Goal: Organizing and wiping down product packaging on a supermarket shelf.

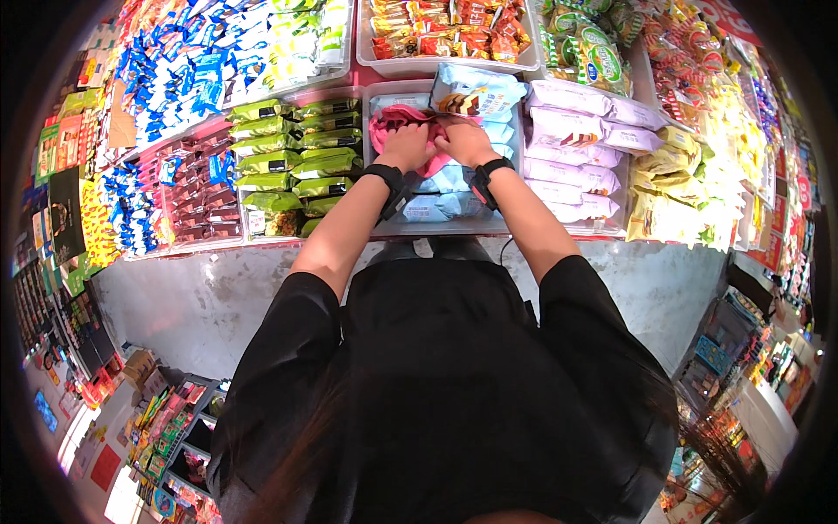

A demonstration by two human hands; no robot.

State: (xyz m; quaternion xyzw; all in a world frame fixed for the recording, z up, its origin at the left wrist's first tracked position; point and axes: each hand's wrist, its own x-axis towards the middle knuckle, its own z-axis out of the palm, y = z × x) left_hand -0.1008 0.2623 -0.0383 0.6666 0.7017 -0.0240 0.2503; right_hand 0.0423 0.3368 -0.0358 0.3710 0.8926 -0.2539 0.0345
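Note:
A crumpled pink cloth (387, 120) lies bunched over blue snack packets (422, 208) in a clear plastic bin (445, 227) before me. My left hand (407, 145) grips the cloth from the left, fingers curled into its folds. On the other side, my right hand (467, 140) also holds the cloth, its thumb pointing toward my left hand. Its fingertips are partly hidden beside a tilted light-blue packet (473, 90) with a cake picture, which rests at the bin's far right. Black bands circle both wrists.
Green packets (327, 162) fill the bin to the left, and lilac packets (568, 145) fill the one to the right. Beyond stands a bin of orange-and-red snacks (452, 29). Blue-and-white wrapped sweets (196, 65) lie far left. Grey floor (196, 295) shows below the display's edge.

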